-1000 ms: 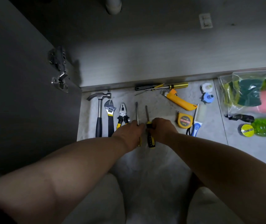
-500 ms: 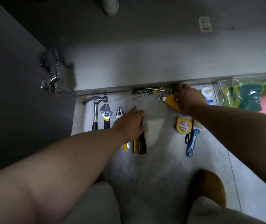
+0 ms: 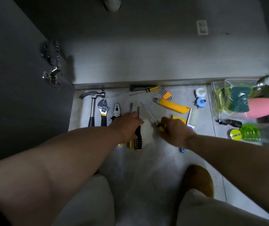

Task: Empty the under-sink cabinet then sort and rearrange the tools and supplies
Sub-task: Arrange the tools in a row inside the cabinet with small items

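A row of tools lies on the floor before the open cabinet: a hammer (image 3: pixel 92 105), an adjustable wrench (image 3: pixel 103 111), pliers (image 3: pixel 116 110) and two screwdrivers (image 3: pixel 138 137). My left hand (image 3: pixel 127 126) rests on the screwdrivers' handles, fingers bent over them. My right hand (image 3: pixel 173 129) grips the handle of a thin screwdriver (image 3: pixel 148 112), its shaft pointing up and left. A yellow utility knife (image 3: pixel 173 106), hex keys (image 3: pixel 165 94) and two more screwdrivers (image 3: pixel 145 89) lie beyond.
The cabinet floor (image 3: pixel 146 54) is bare, with a door and hinge (image 3: pixel 51 66) at left. At right sit a bag of sponges (image 3: pixel 233 98), a pink bottle (image 3: pixel 264 107), a green bottle (image 3: pixel 251 132), tape rolls (image 3: pixel 200 97) and a brush (image 3: pixel 190 118). My knees and a brown slipper (image 3: pixel 199 180) fill the foreground.
My right hand has come back from the cabinet edge holding a thin screwdriver and now sits beside my left hand. The hex keys are uncovered. My left hand has stayed on the screwdrivers.
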`<state>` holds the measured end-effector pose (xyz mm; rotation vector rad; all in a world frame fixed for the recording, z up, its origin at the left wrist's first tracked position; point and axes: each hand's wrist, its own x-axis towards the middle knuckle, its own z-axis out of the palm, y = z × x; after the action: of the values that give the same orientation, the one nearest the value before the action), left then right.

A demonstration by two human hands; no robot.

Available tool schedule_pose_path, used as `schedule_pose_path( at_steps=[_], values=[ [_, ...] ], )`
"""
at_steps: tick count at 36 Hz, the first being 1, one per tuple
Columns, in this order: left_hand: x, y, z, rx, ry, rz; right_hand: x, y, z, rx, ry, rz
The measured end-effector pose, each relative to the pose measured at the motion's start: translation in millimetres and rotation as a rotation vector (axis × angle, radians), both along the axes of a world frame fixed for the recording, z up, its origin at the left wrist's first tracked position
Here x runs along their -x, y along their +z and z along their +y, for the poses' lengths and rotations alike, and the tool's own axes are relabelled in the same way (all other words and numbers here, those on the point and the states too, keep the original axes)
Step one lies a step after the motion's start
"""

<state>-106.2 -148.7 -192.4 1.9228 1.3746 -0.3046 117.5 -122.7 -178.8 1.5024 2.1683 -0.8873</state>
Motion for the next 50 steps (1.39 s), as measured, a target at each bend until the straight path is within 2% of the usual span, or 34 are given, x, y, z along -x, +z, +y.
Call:
schedule_pose_path(
  at_steps=[6, 10, 14, 17, 21, 23, 25, 31, 40, 44, 47, 50],
  values=[
    [5.0, 0.8, -3.5, -0.016, -0.057, 0.034, 34.1, -26.3, -41.0, 0.266, -0.396, 0.019],
    [3.7, 0.3, -6.7, -0.056, -0.052, 0.046, 50.7, -38.6, -45.4, 0.251, -0.485, 0.009],
    [0.9, 0.1, -9.1, -0.087, -0.058, 0.058, 56.3, -40.6, -43.1, 0.212, -0.433, -0.059],
    [-0.1, 0.0, -9.8, -0.108, -0.057, 0.063, 56.1, -31.8, -36.5, 0.097, -0.280, -0.140],
    [0.1, -1.1, -9.7, -0.117, -0.044, 0.050, 56.5, -20.0, -5.0, -0.216, -0.175, -0.014],
    [0.5, -2.8, -9.1, -0.116, -0.039, 0.042, 58.2, -16.2, 21.2, -0.307, -0.134, 0.032],
    [0.8, -4.9, -8.9, -0.110, -0.034, 0.031, 60.9, -14.2, 47.0, -0.355, -0.068, 0.000],
    [2.1, -10.1, -8.6, -0.095, -0.025, 0.021, 65.3, -18.0, 83.8, -0.387, 0.142, -0.184],
    [0.5, -12.6, -8.4, -0.091, -0.014, 0.011, 67.1, -20.9, 86.1, -0.489, 0.333, -0.290],
    [1.2, -11.5, -7.6, -0.091, -0.035, 0.013, 57.2, -15.0, 84.3, -0.492, 0.359, -0.241],
    [1.8, -9.4, -6.4, -0.081, -0.048, 0.011, 44.5, -8.1, 66.5, -0.477, 0.257, -0.139],
    [1.8, -6.1, -5.2, -0.074, -0.060, 0.008, 31.2, -0.4, 35.7, -0.242, 0.018, -0.020]
  ],
)
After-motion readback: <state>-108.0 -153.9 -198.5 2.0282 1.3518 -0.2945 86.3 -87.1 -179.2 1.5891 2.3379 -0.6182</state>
